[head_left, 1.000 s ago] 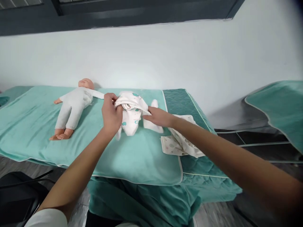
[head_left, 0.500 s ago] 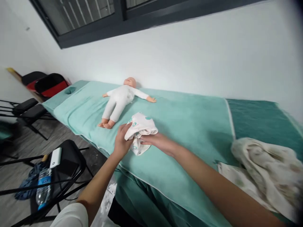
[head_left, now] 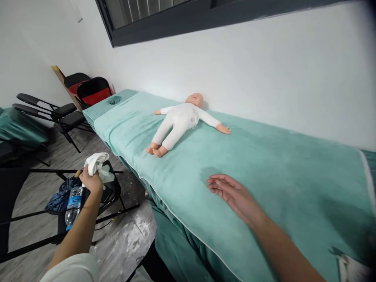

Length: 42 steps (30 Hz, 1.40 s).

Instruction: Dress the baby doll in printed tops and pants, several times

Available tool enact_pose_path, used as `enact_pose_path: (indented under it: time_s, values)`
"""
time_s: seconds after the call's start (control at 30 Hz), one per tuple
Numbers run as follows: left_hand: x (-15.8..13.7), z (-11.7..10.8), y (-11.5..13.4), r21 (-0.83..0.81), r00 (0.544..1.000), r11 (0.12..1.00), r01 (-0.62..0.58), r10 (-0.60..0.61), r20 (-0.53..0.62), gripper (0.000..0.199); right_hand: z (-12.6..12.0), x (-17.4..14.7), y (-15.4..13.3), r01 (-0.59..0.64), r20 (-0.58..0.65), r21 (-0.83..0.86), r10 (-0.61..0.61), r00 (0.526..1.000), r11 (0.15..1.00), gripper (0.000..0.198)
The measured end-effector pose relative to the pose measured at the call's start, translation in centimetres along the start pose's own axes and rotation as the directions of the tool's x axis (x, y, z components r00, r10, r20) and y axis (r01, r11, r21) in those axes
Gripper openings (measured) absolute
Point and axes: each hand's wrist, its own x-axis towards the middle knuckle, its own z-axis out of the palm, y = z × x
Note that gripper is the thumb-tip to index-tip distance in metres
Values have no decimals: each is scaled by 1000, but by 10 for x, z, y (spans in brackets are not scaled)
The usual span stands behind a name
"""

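Note:
My left hand (head_left: 91, 181) is closed around a bunched white cloth (head_left: 98, 161) with green prints, held over the seat of a black folding chair (head_left: 111, 192). Whether the cloth touches the seat I cannot tell. My right hand (head_left: 230, 192) hovers with nothing in it above the green massage bed (head_left: 188, 207), its fingers loosely stretched out. A baby doll (head_left: 182, 121) in a white bodysuit lies on its back on the bed, near the wall, arms spread.
A water bottle (head_left: 73, 207) and a dark blue folded item (head_left: 60, 196) lie on the chair beside my left forearm. More folding chairs (head_left: 94, 92) stand beyond the bed's far end. A pale cloth (head_left: 352, 270) shows at the lower right corner.
My left hand has carried the white cloth from over the bed to the chair at the left. The right hand has let go of it. The view has turned left.

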Motion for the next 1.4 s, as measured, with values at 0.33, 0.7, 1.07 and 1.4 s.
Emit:
enact_pose_path:
  time_s: [0.33,0.7,1.07,1.4]
  values:
    - [6,23,-104,228,955,972,57,-120,271,58,7,-4,3,68,4,-199,-68,998,978,30]
    - [-77,72,-22,-52,639,647,-761,761,112,40,-3,-30,29,341,-76,-553,-453,888,760,19]
    - [-325,138,284,-768,191,171,-618,979,64,37,-127,-155,-31,-392,-353,-904,-818,453,173,36]
    - [-407,191,390,-910,-171,413,36,900,401,42,-174,-156,-3,-234,-390,-919,-831,397,319,38]
